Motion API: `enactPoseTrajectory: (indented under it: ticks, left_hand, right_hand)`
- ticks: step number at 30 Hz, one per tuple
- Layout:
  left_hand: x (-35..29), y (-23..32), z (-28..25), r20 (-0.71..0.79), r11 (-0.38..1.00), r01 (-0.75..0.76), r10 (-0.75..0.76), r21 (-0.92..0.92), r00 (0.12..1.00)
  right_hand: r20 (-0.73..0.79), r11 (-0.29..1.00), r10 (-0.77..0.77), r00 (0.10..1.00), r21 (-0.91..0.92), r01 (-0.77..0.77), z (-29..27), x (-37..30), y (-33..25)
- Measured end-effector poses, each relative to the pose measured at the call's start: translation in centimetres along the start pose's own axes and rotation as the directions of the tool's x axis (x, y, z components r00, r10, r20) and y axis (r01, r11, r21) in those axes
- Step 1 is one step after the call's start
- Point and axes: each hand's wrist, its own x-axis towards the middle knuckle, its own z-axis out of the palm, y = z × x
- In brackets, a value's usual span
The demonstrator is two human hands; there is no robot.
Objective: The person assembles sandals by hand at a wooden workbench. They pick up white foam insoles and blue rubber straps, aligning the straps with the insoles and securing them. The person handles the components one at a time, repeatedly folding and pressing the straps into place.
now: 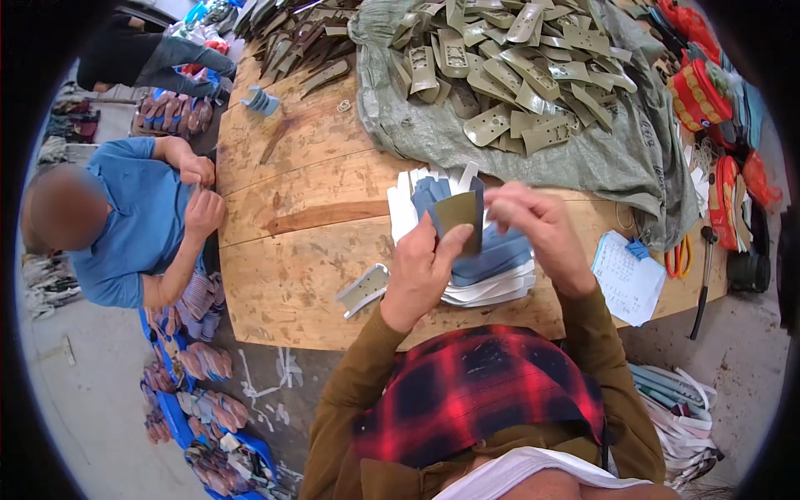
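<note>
My left hand [419, 271] holds up an olive curved plate [457, 213], thumb in front, with a dark blue-grey edge showing along its right side. Beside that edge, my right hand [542, 229] has its fingers bent together; what they pinch, if anything, cannot be made out. Under both hands lies a stack of blue-grey strips [492, 257] and white strips [492, 293], partly hidden by the hands. A single olive plate with a pale rim [364, 289] rests on the table left of my left wrist.
A big heap of olive plates [508, 75] covers a grey-green woven sheet [387, 125] at the back. Darker pieces [287, 42] lie far left. A handwritten sheet [627, 279], orange-handled scissors [679, 257] and a hammer-like tool [704, 279] are at right. A person in blue [137, 212] sits left.
</note>
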Motion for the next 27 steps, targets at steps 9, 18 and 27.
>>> enactPoseTrajectory:
  ticks: [9, 18, 27]
  left_hand:
    - [-1.6, 0.4, -0.9, 0.31, 0.99, 0.134, -0.139, 0.038, 0.941]
    - [-0.9, -6.0, -12.9, -0.266, 0.841, 0.424, -0.348, 0.335, 0.899]
    - [-2.8, -2.6, -7.5, -0.149, 0.919, -0.082, 0.15, 0.386, 0.977]
  right_hand:
    - [-0.107, 0.987, 0.134, 0.985, 0.101, -0.124, 1.6, 0.8, 0.2]
    - [0.262, 0.788, -0.143, 0.954, -0.553, 0.27, -0.8, -1.4, 3.2]
    - [0.373, 0.554, -0.219, 0.902, -0.713, 0.429, 0.7, -2.7, 6.3]
